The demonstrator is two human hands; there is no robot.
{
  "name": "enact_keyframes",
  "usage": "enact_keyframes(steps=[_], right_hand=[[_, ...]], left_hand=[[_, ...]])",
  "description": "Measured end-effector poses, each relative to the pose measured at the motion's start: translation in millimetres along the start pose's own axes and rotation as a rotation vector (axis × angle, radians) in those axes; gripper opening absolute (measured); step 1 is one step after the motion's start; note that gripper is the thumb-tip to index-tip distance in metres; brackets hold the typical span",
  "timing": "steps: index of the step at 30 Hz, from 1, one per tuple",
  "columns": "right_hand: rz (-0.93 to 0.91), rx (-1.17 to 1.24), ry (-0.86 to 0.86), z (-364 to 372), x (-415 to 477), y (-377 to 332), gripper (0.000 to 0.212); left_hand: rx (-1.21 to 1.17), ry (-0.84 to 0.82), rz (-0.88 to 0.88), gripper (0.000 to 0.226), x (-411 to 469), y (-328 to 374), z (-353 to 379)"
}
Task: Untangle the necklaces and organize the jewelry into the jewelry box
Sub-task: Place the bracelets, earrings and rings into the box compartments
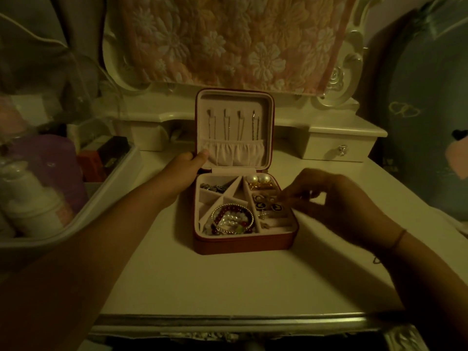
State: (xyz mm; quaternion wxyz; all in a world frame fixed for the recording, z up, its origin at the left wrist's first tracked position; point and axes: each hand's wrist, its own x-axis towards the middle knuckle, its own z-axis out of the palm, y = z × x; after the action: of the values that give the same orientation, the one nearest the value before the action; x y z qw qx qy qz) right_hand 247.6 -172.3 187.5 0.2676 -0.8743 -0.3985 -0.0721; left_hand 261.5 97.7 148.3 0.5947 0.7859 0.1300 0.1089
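Two bare arms, one thin wrist cord

The left hand (186,168) and right hand (329,203) are uncovered. The left forearm (114,224) and right forearm (430,274) run bare to the lower corners of the view. The right wrist wears a thin dark cord bracelet (398,239), a single narrow strand lying snug across it. Just below, at the wrist's lower edge, a small dark piece (376,259) shows, too dim to identify. The right hand's fingers are blurred, so fine detail there cannot be made out.
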Motion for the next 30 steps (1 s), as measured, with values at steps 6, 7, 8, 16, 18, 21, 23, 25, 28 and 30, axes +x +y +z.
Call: enact_keyframes(steps=[6,7,8,16,18,21,23,25,28,30], right_hand=[[0.226,0.068,0.202,-26,13,49,0.017],[0.254,0.019,0.162,-26,14,57,0.018],[0.279,-0.025,0.116,-23,13,64,0.018],[0.266,-0.083,-0.128,-24,-6,59,0.018],[0.237,-0.149,-0.166,-23,-12,53,0.018],[0.214,-0.180,-0.160,-16,-18,49,0.017],[0.225,-0.191,-0.158,-10,-19,47,0.015],[0.252,-0.196,-0.149,-6,-19,46,0.012],[0.244,-0.230,-0.152,-2,-18,44,0.010],[0.198,-0.220,-0.124,-1,-20,39,0.012]], left_hand=[[0.030,0.018,-0.004,0.038,1,-1,0],[0.031,0.020,-0.004,0.038,2,-1,1],[0.031,0.020,-0.002,0.037,2,-1,1],[0.009,0.021,0.017,0.025,1,-2,2],[0.002,0.022,0.020,0.026,2,-2,2],[-0.006,0.013,0.025,0.024,0,-1,2],[-0.007,0.005,0.034,0.023,-1,-2,2],[-0.011,0.003,0.035,0.027,-2,-1,2],[-0.020,-0.009,0.037,0.029,-2,0,1],[-0.017,-0.010,0.028,0.028,-2,0,1]])
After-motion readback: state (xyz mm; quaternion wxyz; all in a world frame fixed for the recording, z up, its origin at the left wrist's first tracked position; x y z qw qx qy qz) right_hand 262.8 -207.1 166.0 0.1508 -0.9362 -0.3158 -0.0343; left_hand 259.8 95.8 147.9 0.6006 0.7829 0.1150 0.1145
